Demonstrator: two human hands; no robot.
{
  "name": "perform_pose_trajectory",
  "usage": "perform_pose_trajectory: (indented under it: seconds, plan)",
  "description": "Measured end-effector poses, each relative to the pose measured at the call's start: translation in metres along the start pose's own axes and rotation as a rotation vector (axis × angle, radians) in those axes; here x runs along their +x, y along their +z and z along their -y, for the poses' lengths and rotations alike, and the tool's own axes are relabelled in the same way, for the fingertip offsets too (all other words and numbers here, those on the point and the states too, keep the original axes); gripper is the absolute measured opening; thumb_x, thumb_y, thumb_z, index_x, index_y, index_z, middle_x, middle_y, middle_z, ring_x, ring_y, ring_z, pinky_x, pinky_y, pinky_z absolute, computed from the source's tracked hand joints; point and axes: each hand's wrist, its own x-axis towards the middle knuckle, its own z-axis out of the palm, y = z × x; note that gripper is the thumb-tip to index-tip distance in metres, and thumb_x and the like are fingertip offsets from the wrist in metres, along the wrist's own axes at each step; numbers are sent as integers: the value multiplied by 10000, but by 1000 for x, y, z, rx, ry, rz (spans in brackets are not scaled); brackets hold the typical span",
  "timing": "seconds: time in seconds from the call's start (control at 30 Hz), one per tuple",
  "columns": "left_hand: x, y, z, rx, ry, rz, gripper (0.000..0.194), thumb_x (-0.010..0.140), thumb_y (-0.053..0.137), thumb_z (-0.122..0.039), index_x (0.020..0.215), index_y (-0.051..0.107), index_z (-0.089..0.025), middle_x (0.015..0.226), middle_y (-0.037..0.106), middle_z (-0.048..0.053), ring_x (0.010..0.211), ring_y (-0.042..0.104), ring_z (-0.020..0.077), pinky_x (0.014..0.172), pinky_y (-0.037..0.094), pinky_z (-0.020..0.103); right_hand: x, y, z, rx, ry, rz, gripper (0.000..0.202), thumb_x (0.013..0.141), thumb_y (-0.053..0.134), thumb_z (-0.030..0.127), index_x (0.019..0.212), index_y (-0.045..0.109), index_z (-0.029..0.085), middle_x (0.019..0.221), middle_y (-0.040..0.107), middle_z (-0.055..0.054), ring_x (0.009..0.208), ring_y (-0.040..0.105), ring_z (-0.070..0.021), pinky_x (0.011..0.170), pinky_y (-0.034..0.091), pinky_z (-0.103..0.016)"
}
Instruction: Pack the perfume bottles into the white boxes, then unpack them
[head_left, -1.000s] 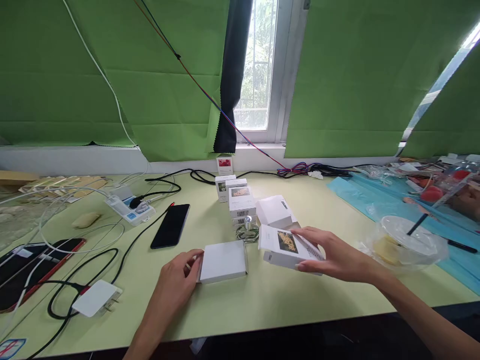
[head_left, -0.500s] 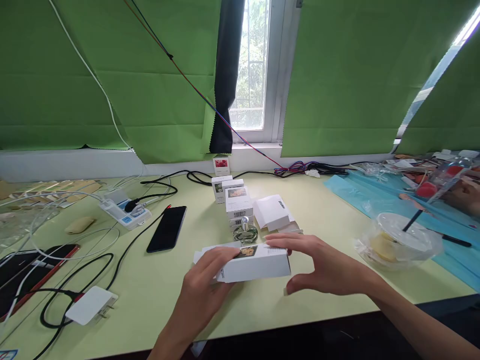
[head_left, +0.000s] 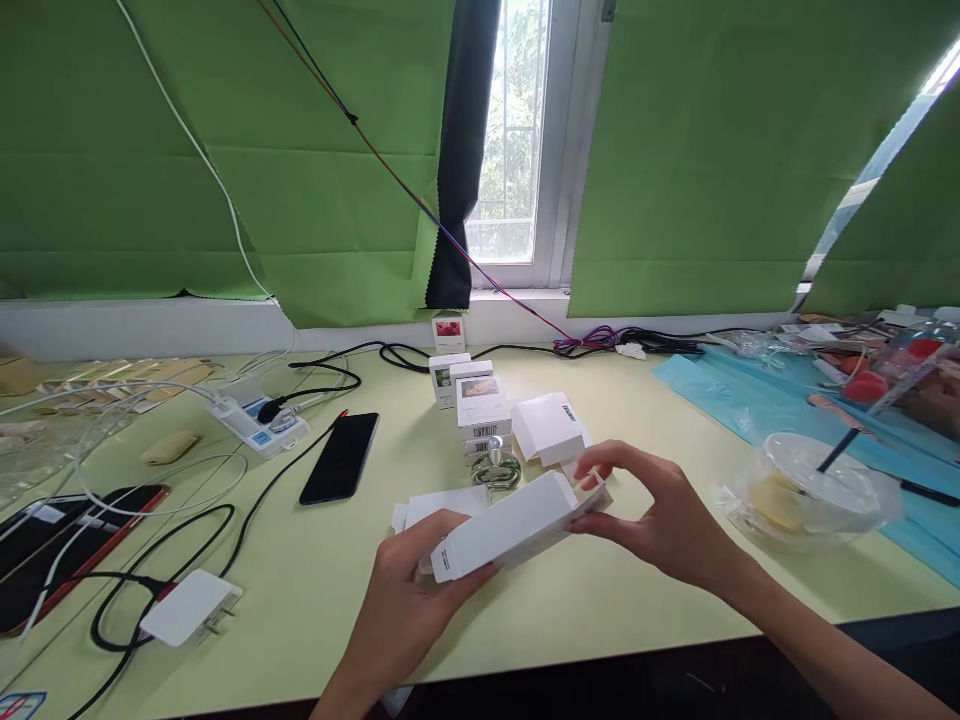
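Observation:
A long white box (head_left: 506, 525) is tilted above the table, its right end raised and its flaps open. My left hand (head_left: 409, 585) grips its left end, thumb below and fingers behind. At the open right end, my right hand (head_left: 645, 500) pinches the flap between thumb and fingers. Behind the box stands a glass bottle with a silver cap (head_left: 496, 465). White cardboard (head_left: 442, 503) lies flat behind my left hand. A stack of white boxes (head_left: 482, 405) is behind the bottle, with an opened white carton (head_left: 549, 428) to its right.
On the left are a black phone (head_left: 340, 458), a power strip (head_left: 259, 425), a white charger (head_left: 191, 607) and loose cables. A bagged cup with a straw (head_left: 814, 485) stands at the right, near blue sheeting (head_left: 727, 390). Another person's hand shows at the far right edge.
The white box has turned, its right end now up and its printed picture out of sight. My right hand has closed from an open pose onto the flap at its end.

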Motion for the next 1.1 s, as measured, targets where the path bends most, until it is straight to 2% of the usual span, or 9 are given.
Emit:
perform_pose_trajectory:
  seconds: [0.07, 0.17, 0.43, 0.57, 0.7, 0.77, 0.83, 0.93, 1.1]
  plan:
    - [0, 2, -4, -62, -78, -5, 202, 783, 800, -418, 840, 767, -228, 790, 759, -5, 698, 675, 170, 596, 530, 212, 3, -4, 1, 25, 46, 154, 486, 809, 856, 289, 1239, 628, 270, 1030, 760, -22, 852, 698, -187, 811, 584, -321]
    - [0, 6, -12, -131, -175, -17, 220, 756, 808, -428, 766, 745, -218, 734, 728, -10, 697, 662, 172, 588, 517, 211, 6, -7, 4, 85, 14, 343, 197, 869, 786, 276, 1041, 699, 232, 951, 741, -33, 878, 660, -195, 792, 562, -310]
    - [0, 14, -9, -151, -221, -93, 319, 676, 868, -406, 920, 749, -238, 874, 773, 6, 807, 726, 215, 700, 605, 267, 7, -7, 10, 181, 119, 257, 160, 886, 767, 354, 862, 721, 203, 935, 728, -45, 850, 670, -184, 773, 553, -283]
    - [5, -7, 7, -26, -77, -239, 366, 766, 789, -443, 1053, 716, -228, 1044, 773, 53, 907, 752, 235, 856, 623, 339, 14, -22, -5, 70, 201, -32, 241, 874, 755, 438, 831, 703, 207, 743, 711, -6, 657, 633, -165, 584, 514, -259]
    - [7, -42, 33, 284, -146, -397, 269, 857, 660, -485, 934, 710, -232, 911, 766, 37, 790, 734, 207, 566, 546, 234, 22, -23, -38, -268, 213, -541, 282, 889, 727, 441, 760, 631, 209, 615, 627, 21, 496, 499, -132, 473, 412, -263]
    - [7, -55, 46, 401, -178, -322, 257, 835, 638, -474, 860, 713, -230, 796, 751, 20, 606, 670, 174, 524, 509, 240, 25, -13, -58, -409, 131, -615, 201, 951, 658, 367, 840, 677, 200, 649, 681, -9, 535, 579, -164, 535, 462, -288]
    - [5, -62, 55, 444, -193, -183, 247, 814, 619, -453, 763, 707, -228, 721, 736, 11, 527, 617, 157, 515, 490, 245, 26, 3, -75, -472, -29, -553, 194, 1007, 558, 273, 922, 714, 194, 842, 778, -79, 731, 711, -219, 700, 544, -330]
    - [2, -65, 60, 421, -181, -19, 273, 821, 599, -458, 761, 742, -233, 759, 747, 22, 549, 607, 159, 515, 475, 243, 25, 26, -91, -492, -97, -155, 300, 1007, 447, 114, 1044, 733, 197, 1103, 785, -132, 1060, 730, -268, 919, 544, -390]
    - [-4, -65, 56, 362, -170, 54, 365, 888, 582, -537, 877, 784, -233, 812, 720, 34, 552, 544, 140, 517, 456, 239, 18, 41, -90, -490, -25, 354, 282, 1057, 431, 174, 1037, 712, 177, 1107, 752, -131, 993, 719, -251, 856, 545, -365]
